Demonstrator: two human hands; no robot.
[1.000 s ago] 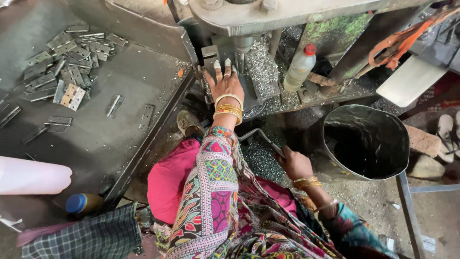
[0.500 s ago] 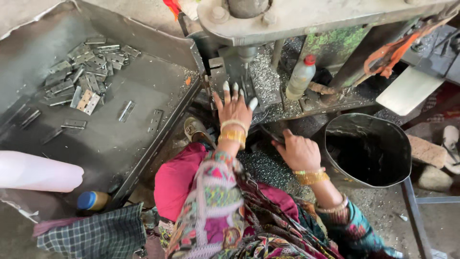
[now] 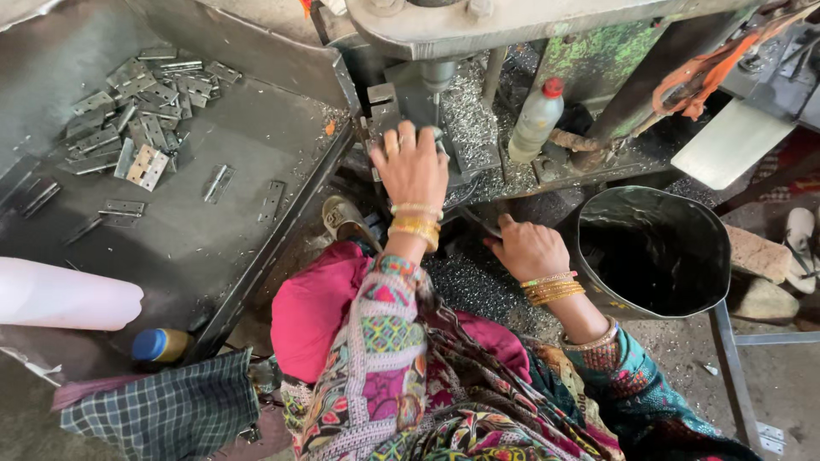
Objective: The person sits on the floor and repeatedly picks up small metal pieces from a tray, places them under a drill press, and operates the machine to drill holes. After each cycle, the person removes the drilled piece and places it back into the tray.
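The left hand (image 3: 413,164), fingers spread, presses on the metal block (image 3: 401,107) beneath the drill press (image 3: 512,21). The right hand (image 3: 528,248), loosely curled, rests below the press beside a dark metal bucket (image 3: 653,252); whether it grips anything cannot be told. Loose hinges (image 3: 137,111) lie on a tray (image 3: 213,248) left of the press.

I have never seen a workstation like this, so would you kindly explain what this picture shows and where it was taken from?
The view comes from a camera worn on the person's head, looking down at their own two hands. The left hand lies flat on a part under the drill spindle of a metal bench machine; what lies under it is hidden. The right hand rests lower, beside a dark metal bucket, fingers curled, holding nothing visible. Left of the machine, a steel tray carries a heap of small metal hinges. A plastic bottle stands among metal shavings.
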